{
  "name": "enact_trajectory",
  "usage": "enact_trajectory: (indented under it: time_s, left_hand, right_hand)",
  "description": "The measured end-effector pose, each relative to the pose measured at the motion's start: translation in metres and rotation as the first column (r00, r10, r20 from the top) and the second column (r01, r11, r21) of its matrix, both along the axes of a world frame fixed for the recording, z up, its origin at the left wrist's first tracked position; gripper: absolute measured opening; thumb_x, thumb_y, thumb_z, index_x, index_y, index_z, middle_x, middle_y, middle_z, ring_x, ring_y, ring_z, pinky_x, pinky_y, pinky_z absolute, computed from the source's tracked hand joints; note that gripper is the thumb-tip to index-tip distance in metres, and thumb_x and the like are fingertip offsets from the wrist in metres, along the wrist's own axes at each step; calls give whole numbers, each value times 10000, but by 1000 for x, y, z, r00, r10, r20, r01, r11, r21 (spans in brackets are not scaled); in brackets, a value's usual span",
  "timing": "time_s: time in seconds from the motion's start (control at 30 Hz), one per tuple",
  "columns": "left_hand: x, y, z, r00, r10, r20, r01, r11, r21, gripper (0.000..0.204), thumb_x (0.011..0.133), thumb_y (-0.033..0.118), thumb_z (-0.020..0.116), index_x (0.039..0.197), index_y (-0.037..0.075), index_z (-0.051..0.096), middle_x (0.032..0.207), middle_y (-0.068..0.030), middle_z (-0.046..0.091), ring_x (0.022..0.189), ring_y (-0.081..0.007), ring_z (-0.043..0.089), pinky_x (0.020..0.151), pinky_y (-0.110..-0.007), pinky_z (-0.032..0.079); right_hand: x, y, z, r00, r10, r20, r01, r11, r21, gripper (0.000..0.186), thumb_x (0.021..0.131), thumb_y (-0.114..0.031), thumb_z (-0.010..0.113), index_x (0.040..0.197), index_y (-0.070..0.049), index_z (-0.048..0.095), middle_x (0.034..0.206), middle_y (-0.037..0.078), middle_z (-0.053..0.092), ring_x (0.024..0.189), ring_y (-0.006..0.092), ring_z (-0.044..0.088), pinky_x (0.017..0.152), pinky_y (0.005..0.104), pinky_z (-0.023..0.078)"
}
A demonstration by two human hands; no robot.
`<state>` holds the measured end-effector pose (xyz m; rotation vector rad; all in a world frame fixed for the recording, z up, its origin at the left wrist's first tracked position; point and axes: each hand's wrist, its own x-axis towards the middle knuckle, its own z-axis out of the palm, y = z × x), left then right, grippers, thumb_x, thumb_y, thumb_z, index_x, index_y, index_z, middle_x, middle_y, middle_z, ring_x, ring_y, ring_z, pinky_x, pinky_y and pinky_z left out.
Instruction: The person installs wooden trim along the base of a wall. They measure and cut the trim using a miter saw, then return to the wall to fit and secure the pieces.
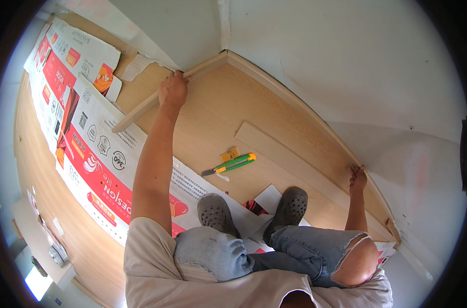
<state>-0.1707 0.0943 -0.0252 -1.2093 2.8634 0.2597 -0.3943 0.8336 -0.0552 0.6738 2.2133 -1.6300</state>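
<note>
My left hand (pixel 173 90) is closed over a short light-wood skirting board (pixel 143 107), one end of which meets the wall corner. My right hand (pixel 357 179) pinches the top edge of a long matching skirting board (pixel 295 97) that runs along the right wall. The two boards touch at the corner. Between my hands, another flat wooden strip (pixel 279 146) lies loose on the floor. Closer to my feet rests a green and yellow utility knife (pixel 236 163), its blade out, beside a small yellow piece (pixel 229 154).
Printed red and white cardboard sheets (pixel 102 149) cover the floor to the left and under my grey clogs (pixel 215 213). Pale walls (pixel 336 46) rise at the far side and right. At far left, objects lie on a light board (pixel 41 226).
</note>
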Motion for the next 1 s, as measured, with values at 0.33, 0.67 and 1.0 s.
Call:
enact_trajectory:
  time_s: [0.33,0.67,1.0]
  left_hand:
    - [12,-14,-12,1000,-3,-15,2,999,-35,373,983,394,568,1050,30,605,1040,-186,682,1026,-375,639,877,-473,499]
    - [35,-92,-129,887,-347,-304,293,933,-211,298,1008,286,519,1067,53,694,905,-144,716,810,-316,690,672,-455,557]
    - [13,-20,-32,924,89,372,17,962,-272,496,1046,421,419,1190,-7,624,1017,-185,693,923,-339,679,780,-430,542]
  right_hand:
    - [6,-10,-2,998,49,-32,-50,999,-17,420,1042,-453,499,976,-60,632,952,58,721,760,86,683,374,212,291]
    - [-7,53,-48,863,460,-209,-424,884,194,292,1006,-141,536,1262,-12,592,1246,117,662,1205,237,610,1031,382,491]
    - [-8,-23,-2,998,-55,1,55,997,47,371,927,-395,688,972,-29,722,849,53,731,775,169,701,513,305,423]
